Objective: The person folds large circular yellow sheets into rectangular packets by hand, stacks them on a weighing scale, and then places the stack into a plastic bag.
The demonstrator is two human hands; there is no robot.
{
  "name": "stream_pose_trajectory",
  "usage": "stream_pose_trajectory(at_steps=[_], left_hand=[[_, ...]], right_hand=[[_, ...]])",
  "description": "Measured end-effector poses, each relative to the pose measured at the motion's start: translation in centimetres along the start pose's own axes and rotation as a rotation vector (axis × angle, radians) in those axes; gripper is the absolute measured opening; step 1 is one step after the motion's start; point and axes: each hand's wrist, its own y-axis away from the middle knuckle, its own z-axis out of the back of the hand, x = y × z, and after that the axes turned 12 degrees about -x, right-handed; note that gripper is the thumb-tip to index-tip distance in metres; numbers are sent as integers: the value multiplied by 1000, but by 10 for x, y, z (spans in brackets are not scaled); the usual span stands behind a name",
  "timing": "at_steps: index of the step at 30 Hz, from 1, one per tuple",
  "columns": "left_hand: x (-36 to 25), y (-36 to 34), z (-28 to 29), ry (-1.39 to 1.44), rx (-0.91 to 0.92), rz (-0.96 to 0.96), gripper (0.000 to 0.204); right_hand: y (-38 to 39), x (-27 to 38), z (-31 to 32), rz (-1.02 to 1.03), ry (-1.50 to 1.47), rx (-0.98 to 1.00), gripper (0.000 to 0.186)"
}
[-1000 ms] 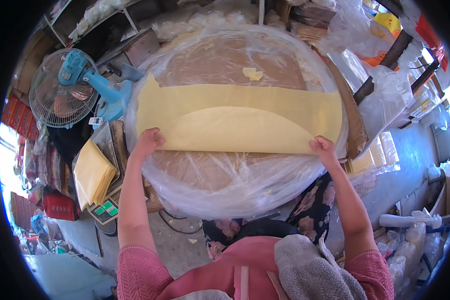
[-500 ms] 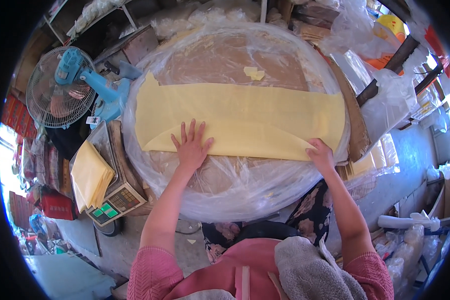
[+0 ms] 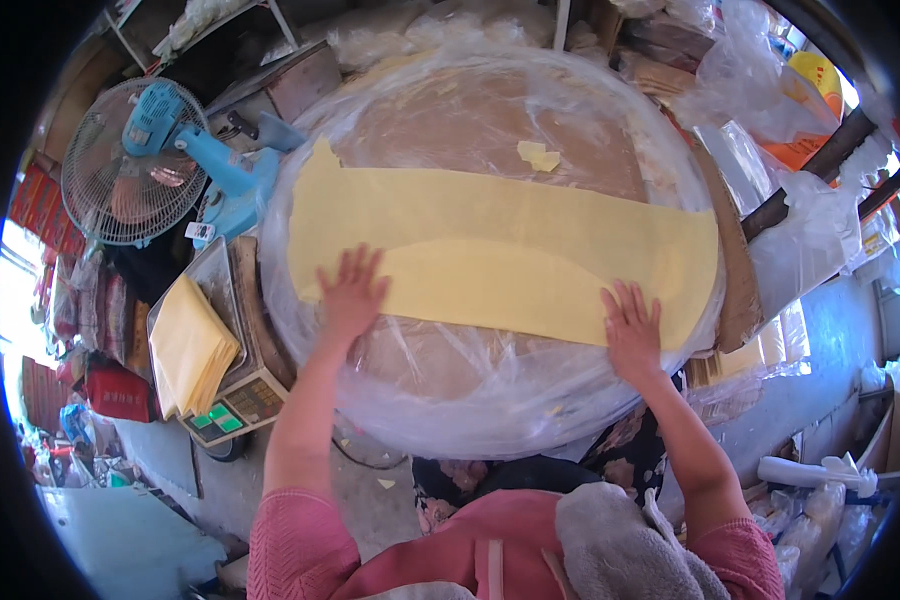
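Observation:
A long, thin pale-yellow sheet [image 3: 510,225] lies across the round, plastic-wrapped table [image 3: 490,425] in front of me. A faint curved line runs along its nearer part, where a layer looks folded over. My left hand [image 3: 352,295] rests with fingers spread at the sheet's near left edge, slightly blurred. At the near right edge my right hand [image 3: 632,335] lies flat on the sheet, fingers stretched out. Neither hand grips anything. Beyond the sheet a small torn yellow scrap [image 3: 538,156] sits on brown board [image 3: 480,115] under the plastic.
Left of the table, a stack of folded yellow sheets [image 3: 188,345] lies on a digital scale [image 3: 245,400]. A blue fan [image 3: 150,120] stands behind it. A cardboard edge [image 3: 735,260] and clear plastic bags [image 3: 805,220] border the table's right side.
My right hand has let go of the sheet's near right corner and now lies flat on it. My left hand has slid left along the near edge. The view has shifted slightly.

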Motion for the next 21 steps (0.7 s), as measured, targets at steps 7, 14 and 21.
stream_pose_trajectory(at_steps=[7,14,21], left_hand=[[57,-44,22,3,133,97,49],[34,-184,-51,529,47,-124,53],[15,-260,-36,179,408,-154,79]], right_hand=[[-30,-69,11,-76,-120,127,54],[-169,-155,-25,80,-141,31,54],[-218,-188,-6,-190,-92,581,56]])
